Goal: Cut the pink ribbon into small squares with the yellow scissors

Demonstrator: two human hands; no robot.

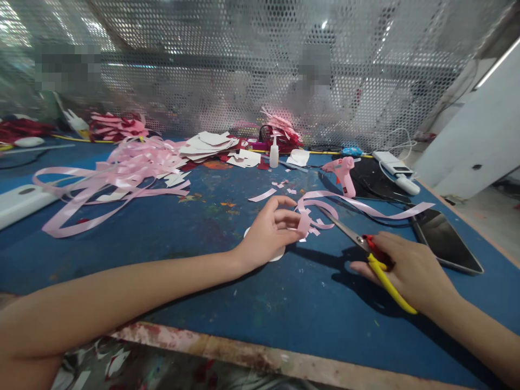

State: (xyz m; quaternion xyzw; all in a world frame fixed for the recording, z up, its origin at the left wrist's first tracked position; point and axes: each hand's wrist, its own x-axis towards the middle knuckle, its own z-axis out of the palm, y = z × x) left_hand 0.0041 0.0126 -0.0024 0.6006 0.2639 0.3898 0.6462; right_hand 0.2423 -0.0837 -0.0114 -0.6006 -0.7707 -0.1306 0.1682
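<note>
In the left grip (266, 233), its fingers loosely curled, a pink ribbon (303, 222) is being pinched above the blue worktop (325, 309). By the right grip (412, 268), closed around the handles, scissors (359, 240) are being held, blades towards the ribbon. A white disc (278, 255) is being partly covered by the left grip. Beyond, space is being taken up by pink scraps (312, 231), a glue bottle (274, 153), a ribbon heap (142, 160) and a glue gun (345, 174), its dark label too small to read. Room at the right is being occupied by a phone (447, 238).

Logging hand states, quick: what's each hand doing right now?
Left hand: closed, fingers pinching a pink ribbon.
Right hand: closed around the handles of the scissors.
</note>
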